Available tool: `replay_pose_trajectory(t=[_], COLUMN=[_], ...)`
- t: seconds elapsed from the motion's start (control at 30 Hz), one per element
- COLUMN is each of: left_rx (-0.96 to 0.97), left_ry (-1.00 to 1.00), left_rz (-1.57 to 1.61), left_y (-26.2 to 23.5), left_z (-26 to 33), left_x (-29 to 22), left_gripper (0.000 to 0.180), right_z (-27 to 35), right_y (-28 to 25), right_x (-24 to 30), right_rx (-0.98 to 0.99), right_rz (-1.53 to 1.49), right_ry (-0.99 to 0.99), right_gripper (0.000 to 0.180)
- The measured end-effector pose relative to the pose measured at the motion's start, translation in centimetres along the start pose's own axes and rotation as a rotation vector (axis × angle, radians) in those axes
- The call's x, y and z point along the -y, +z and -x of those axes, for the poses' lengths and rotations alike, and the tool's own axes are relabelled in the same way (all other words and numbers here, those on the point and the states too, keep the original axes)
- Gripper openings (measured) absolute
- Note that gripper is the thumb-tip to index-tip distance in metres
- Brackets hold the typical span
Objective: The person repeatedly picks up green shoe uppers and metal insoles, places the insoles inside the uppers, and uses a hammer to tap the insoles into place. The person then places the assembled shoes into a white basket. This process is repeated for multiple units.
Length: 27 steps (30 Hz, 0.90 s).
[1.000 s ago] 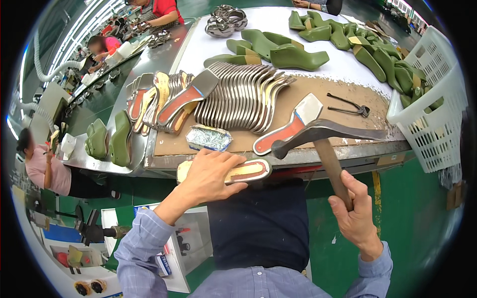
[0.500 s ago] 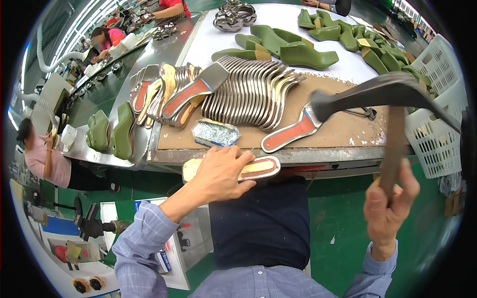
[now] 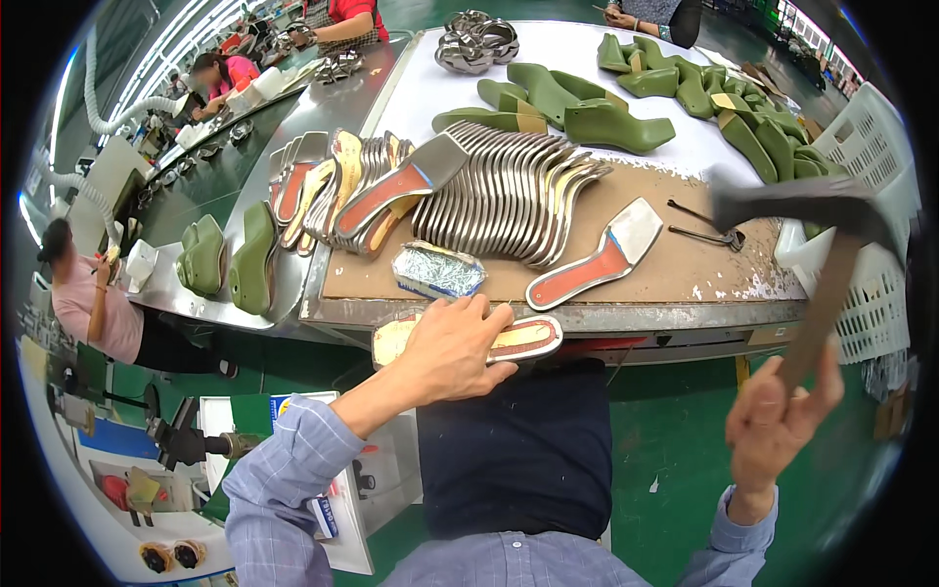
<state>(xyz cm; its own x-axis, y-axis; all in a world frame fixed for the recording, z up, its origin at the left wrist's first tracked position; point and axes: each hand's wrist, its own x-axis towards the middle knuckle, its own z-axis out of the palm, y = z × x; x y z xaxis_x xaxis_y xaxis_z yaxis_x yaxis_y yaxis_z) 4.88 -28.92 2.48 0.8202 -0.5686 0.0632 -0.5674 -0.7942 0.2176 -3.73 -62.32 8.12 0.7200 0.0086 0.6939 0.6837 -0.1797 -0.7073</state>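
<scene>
My left hand (image 3: 448, 350) is closed over a silver-edged shoe sole (image 3: 528, 338) at the table's front edge. Its cream and brown face is up, and my palm and fingers cover the middle. On the right, my right hand (image 3: 780, 426) grips a hammer (image 3: 829, 298) by its brown handle. The dark head, smeared by motion, is raised near the table's right corner. Just beyond my left fingers sits an opened packet of small nails (image 3: 437, 269). A loose sole with a red-brown face (image 3: 585, 276) lies to its right.
Many silver-edged soles (image 3: 494, 191) stand in a row on the brown board (image 3: 685, 277). Pliers (image 3: 706, 236) lie on the right. Green shoe lasts (image 3: 616, 125) cover the back, and others (image 3: 252, 259) stand left. White crates (image 3: 866, 284) flank the table. Other people work farther off.
The hammer has swung to the right, uncovering the loose sole's silver end and the pliers. My left hand stays on its sole. The whole view has shifted slightly.
</scene>
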Motion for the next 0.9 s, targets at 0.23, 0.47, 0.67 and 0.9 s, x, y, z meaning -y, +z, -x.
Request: replay_pose_trajectory(t=[0.23, 0.47, 0.67, 0.9], left_rx=[0.028, -0.102, 0.055, -0.244], left_ry=[-0.008, -0.401, -0.568, -0.451], left_rz=[0.025, 0.151, 0.165, 0.347], left_y=[-0.6, -0.9, 1.0, 1.5], left_z=[-0.3, -3.1, -4.9, -4.1], left_x=[-0.3, 9.0, 12.1, 11.9], left_gripper=[0.050, 0.025, 0.022, 0.016], right_z=[1.3, 2.1, -5.9, -8.0], right_y=[1.0, -7.9, -10.9, -15.8], right_x=[-6.1, -13.8, -26.7, -30.6], right_rx=[0.219, 0.370, 0.240, 0.022], right_rz=[0.734, 1.153, 1.346, 1.013], right_ry=[0.045, 0.219, 0.002, 0.584], right_gripper=[0.049, 0.032, 0.025, 0.026])
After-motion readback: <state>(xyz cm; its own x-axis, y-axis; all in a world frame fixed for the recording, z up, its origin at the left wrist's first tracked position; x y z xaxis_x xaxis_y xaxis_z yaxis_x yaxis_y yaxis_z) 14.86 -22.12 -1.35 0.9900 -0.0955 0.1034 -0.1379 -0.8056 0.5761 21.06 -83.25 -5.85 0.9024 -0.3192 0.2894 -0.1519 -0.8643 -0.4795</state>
